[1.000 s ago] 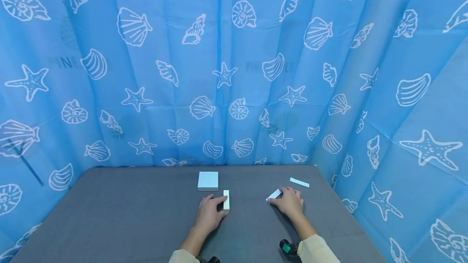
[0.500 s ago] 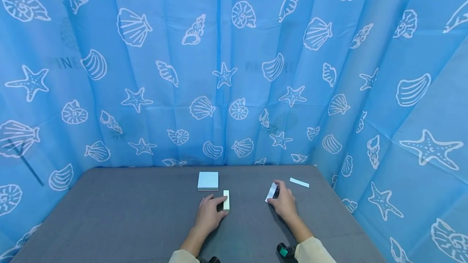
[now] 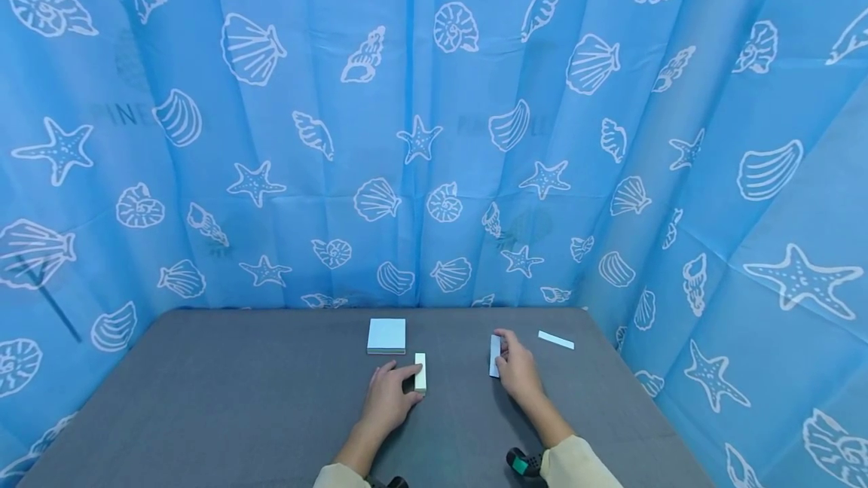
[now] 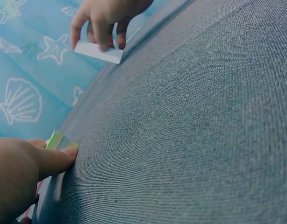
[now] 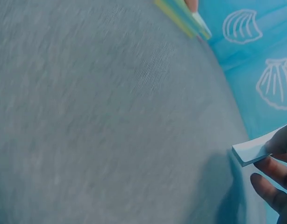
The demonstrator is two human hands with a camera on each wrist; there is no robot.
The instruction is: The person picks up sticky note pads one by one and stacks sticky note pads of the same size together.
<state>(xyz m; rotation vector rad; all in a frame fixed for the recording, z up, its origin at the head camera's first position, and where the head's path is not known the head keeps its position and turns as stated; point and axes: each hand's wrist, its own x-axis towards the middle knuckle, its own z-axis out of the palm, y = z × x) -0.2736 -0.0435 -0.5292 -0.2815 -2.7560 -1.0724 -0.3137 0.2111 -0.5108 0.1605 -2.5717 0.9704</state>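
Observation:
My left hand [image 3: 385,400] holds a narrow, pale yellow-green pad of paper strips [image 3: 420,375] by its ends, with the pad standing on the grey cloth. Green and yellow layers show along the pad's edge [image 4: 55,141] in the left wrist view. To the right, my right hand [image 3: 522,375] pinches a narrow white pad [image 3: 494,360], seen pale blue here, between thumb and fingers. Its near end [image 5: 251,153] projects past the fingertips in the right wrist view, over a shadow on the cloth.
Behind the left hand lies a square white-topped block of paper [image 3: 386,334] with coloured layers underneath. A thin white strip [image 3: 556,340] lies near the back right of the grey-covered table [image 3: 237,398]. A blue shell-print curtain [image 3: 420,172] hangs directly behind the table.
My right hand has moved left and slightly back with the white pad, which has swung from a diagonal to nearly straight front-to-back. My left hand stays on the yellow-green pad.

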